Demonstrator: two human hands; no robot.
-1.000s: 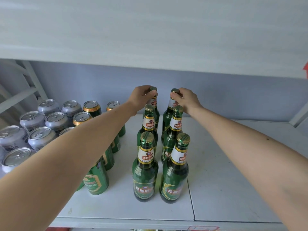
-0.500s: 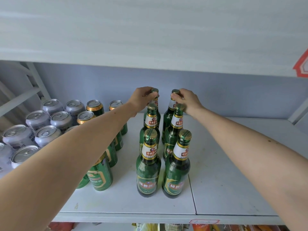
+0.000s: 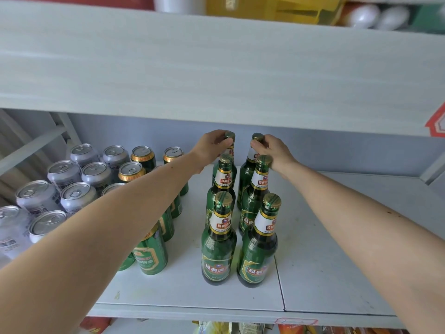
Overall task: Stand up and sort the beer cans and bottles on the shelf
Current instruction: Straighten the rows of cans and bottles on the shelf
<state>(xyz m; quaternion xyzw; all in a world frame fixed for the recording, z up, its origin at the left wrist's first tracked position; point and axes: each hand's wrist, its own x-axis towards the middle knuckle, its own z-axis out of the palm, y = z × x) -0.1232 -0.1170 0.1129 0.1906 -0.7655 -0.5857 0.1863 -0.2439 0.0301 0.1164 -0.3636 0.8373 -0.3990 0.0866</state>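
A shop's stockroom or sales aisle: a pale shelf [image 3: 183, 297] stocked with matching beer bottles [image 3: 218, 247], cans [image 3: 72, 196] left of them, packaged goods above.

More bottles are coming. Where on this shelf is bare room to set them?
The widest bare patch of the shelf lies right of the green bottles, under the right forearm. A narrower lane runs between them and the green cans. Left of those, the silver cans crowd together.
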